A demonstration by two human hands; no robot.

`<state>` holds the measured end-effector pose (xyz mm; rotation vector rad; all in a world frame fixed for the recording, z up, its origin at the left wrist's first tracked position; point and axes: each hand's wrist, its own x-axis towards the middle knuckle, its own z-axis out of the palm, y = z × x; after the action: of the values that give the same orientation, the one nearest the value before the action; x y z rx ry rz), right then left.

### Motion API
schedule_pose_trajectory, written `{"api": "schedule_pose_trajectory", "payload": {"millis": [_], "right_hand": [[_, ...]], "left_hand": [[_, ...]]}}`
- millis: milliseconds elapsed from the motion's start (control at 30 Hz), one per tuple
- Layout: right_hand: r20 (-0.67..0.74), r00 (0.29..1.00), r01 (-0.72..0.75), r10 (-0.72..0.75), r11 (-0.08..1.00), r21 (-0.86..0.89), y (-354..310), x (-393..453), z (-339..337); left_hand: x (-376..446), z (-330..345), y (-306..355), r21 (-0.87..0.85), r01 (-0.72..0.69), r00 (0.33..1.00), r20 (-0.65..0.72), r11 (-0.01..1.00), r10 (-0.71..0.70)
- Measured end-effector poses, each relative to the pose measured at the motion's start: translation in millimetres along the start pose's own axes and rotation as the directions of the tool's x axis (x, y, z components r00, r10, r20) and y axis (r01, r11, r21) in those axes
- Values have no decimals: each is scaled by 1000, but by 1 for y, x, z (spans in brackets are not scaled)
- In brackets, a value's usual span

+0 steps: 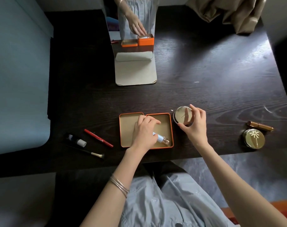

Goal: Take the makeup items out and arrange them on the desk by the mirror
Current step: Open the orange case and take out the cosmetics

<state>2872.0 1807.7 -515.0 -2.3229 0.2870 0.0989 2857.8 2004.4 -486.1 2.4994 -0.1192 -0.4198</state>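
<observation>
An open orange tin (171, 128) lies at the desk's near edge, its lid (126, 122) beside it on the left. My left hand (143, 131) reaches into the tin over a small pale-blue bottle with a gold cap (162, 139); whether the fingers grip it is unclear. My right hand (196, 123) holds a round gold compact (183, 117) just right of the tin, tilted above the desk. The standing mirror (134, 30) is at the back, on its beige base (136, 71).
Left of the tin lie a red pencil (98, 138), a black tube with a white cap (76, 139) and a thin brush (90, 152). At the right sit a gold round jar (254, 139) and a gold lipstick (260, 126). A beige cloth (229, 12) hangs over the back right corner.
</observation>
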Motion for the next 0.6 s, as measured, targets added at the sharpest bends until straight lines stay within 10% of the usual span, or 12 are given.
{"api": "schedule_pose_trajectory", "payload": {"millis": [233, 367, 600], "right_hand": [[118, 932, 347, -343, 938, -17, -40, -23, 15], [372, 909, 261, -187, 952, -159, -48, -37, 47], [418, 905, 269, -84, 873, -407, -53, -37, 63]], "left_hand": [[-2, -9, -9, -142, 34, 989, -141, 989, -54], [-16, -14, -25, -183, 118, 985, -102, 976, -139], [-36, -15, -46, -221, 204, 973, -66, 954, -223]]}}
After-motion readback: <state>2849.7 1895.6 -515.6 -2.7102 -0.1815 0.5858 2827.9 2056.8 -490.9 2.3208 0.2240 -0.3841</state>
